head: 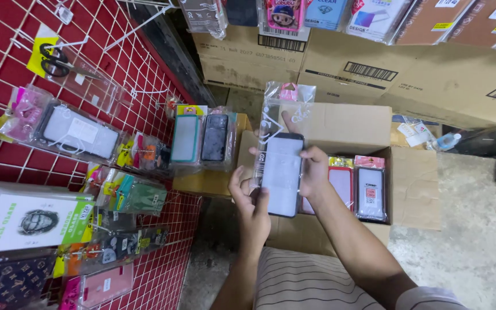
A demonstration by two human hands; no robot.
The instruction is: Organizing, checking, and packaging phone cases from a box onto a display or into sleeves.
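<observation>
Both my hands hold a phone case (pixel 282 174) with a white card insert, half inside a clear plastic sleeve (pixel 282 106) with a pink header. My left hand (pixel 252 201) grips the case's lower left edge. Its right side is gripped by my right hand (pixel 312 169), the forefinger stretched up along the sleeve. Just behind them stands an open cardboard box (pixel 414 189) holding more packaged cases, one red (pixel 341 185) and one clear (pixel 370 192).
A red wire-grid display wall (pixel 144 86) on the left carries several hanging packaged cases and scissors (pixel 58 60). Two packaged cases (pixel 201 138) stand on a small box beside it. Stacked cardboard cartons (pixel 374 74) fill the back. Grey concrete floor (pixel 477 229) lies at right.
</observation>
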